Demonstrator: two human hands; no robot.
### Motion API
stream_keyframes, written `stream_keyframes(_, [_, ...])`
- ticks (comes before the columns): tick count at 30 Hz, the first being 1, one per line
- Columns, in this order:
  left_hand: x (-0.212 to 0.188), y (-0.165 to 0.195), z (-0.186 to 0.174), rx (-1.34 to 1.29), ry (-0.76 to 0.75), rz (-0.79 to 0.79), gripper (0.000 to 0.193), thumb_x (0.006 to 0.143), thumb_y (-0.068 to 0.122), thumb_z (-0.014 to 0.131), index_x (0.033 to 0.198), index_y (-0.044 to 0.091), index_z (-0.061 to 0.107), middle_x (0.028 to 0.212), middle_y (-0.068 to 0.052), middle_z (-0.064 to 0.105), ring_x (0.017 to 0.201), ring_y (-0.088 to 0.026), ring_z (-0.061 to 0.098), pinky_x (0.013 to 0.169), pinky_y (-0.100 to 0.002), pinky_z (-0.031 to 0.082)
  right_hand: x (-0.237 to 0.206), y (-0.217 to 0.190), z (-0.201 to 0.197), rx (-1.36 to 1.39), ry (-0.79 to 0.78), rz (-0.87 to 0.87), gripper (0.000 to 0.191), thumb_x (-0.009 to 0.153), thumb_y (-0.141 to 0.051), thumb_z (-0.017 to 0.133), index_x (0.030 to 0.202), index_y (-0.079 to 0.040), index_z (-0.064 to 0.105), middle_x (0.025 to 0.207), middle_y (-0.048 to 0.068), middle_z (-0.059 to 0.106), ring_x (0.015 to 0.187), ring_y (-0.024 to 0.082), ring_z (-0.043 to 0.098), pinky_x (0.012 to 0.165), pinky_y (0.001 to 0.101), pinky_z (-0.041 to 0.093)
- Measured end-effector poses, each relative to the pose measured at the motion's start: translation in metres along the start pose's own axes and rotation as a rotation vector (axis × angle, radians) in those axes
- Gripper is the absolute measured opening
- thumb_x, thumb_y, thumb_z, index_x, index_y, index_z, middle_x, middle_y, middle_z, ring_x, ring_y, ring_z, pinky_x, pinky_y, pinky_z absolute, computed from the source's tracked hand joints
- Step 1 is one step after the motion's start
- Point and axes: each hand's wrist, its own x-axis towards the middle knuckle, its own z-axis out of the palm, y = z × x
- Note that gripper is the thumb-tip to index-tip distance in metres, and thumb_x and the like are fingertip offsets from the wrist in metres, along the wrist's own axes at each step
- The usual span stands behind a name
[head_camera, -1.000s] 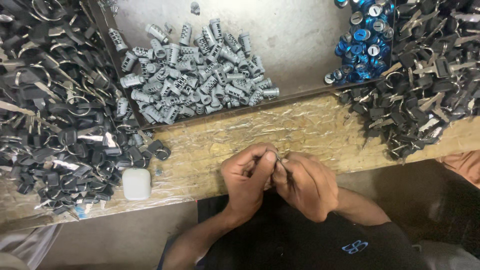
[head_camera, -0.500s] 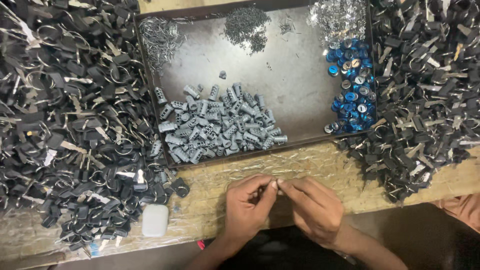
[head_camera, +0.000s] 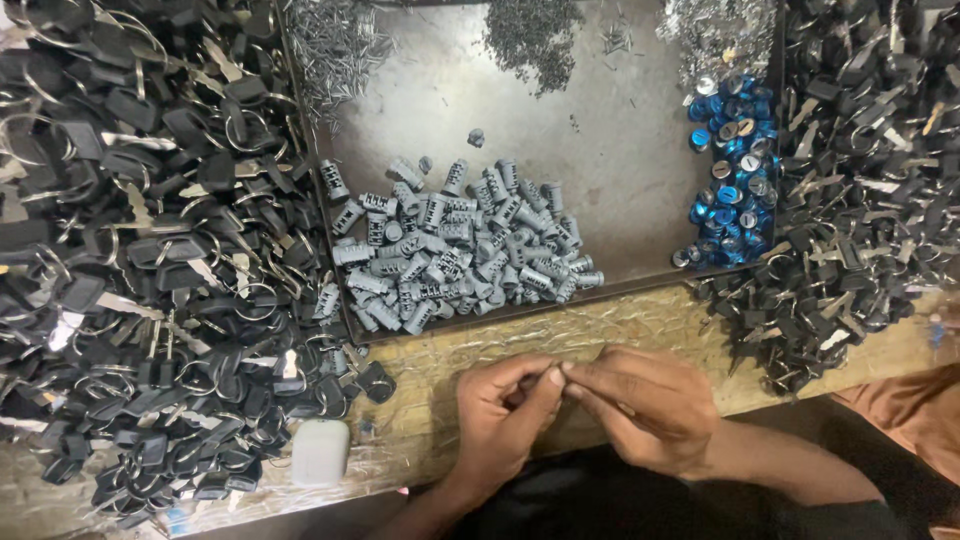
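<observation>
Across the left of the table (head_camera: 640, 330), a broad heap of black-headed keys on wire rings (head_camera: 150, 260), spilling from the far edge down to the near one; a second, smaller heap of the same black keys (head_camera: 860, 190) along the right side. Between the two, a large shallow metal tray (head_camera: 620, 170), far from the body, its floor bare in the middle. Inside the tray, near its front wall, a loose pile of grey ribbed lock cylinders (head_camera: 455, 245), plenty of them, apparently waiting as stock; at the tray's right wall, a cluster of round blue caps (head_camera: 730, 175); along its far edge, scatters of thin metal pins (head_camera: 335, 45) and darker small bits (head_camera: 535, 35), plus a shiny heap of tiny silver parts (head_camera: 715, 35). Near the table's front edge on the left, a small white rounded case (head_camera: 320, 452). Closest of all, left hand (head_camera: 505, 420) and right hand (head_camera: 650, 410) brought together fingertip to fingertip over the front edge of the table, both in a closed pinch grip on one tiny part (head_camera: 558, 374), too small and too covered to identify. Judging by the full piles, most of the stock not yet worked through, one piece in hand, no clearly separate finished batch to be made out.
</observation>
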Motion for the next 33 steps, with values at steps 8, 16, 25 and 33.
stream_keyframes(8, [-0.003, 0.007, -0.009, 0.155, -0.022, 0.211, 0.007, 0.097, 0.002, 0.069, 0.098, -0.004, 0.072, 0.084, 0.000, 0.071, 0.068, -0.001, 0.056, 0.059, -0.020, 0.044, 0.032, 0.015, -0.015, 0.175, -0.249, 0.352, 0.015, 0.077, -0.008, 0.084, 0.092, -0.005, 0.084, 0.066, 0.006, 0.079, 0.047, 0.008, 0.066, 0.037, 0.0226, 0.044])
stream_keyframes(16, [-0.013, -0.008, -0.004, 0.152, 0.119, 0.177, 0.008, 0.104, 0.004, 0.061, 0.098, -0.001, 0.065, 0.079, 0.005, 0.052, 0.067, -0.001, 0.040, 0.058, -0.021, 0.033, 0.110, 0.057, -0.025, -0.326, -0.123, 0.376, 0.026, 0.095, -0.012, 0.079, 0.118, -0.002, 0.075, 0.096, 0.011, 0.075, 0.075, 0.016, 0.069, 0.061, 0.0279, 0.055])
stream_keyframes(25, [0.009, 0.017, 0.011, -0.203, -0.069, -0.104, 0.014, 0.105, 0.003, 0.053, 0.098, -0.004, 0.062, 0.090, -0.005, 0.065, 0.063, -0.006, 0.052, 0.054, -0.025, 0.044, 0.069, 0.027, -0.043, -0.280, -0.063, 0.318, 0.027, 0.091, 0.005, 0.071, 0.118, 0.000, 0.072, 0.110, 0.016, 0.072, 0.089, 0.022, 0.072, 0.077, 0.0315, 0.057])
stream_keyframes(33, [0.014, 0.037, 0.014, -0.298, -0.232, -0.379, 0.016, 0.103, 0.008, 0.063, 0.098, -0.007, 0.067, 0.074, -0.004, 0.061, 0.052, -0.004, 0.044, 0.045, -0.022, 0.033, -0.037, 0.000, -0.018, 0.274, 0.154, 0.434, 0.024, 0.087, 0.009, 0.076, 0.110, 0.005, 0.070, 0.114, 0.016, 0.075, 0.105, 0.022, 0.076, 0.093, 0.0313, 0.062])
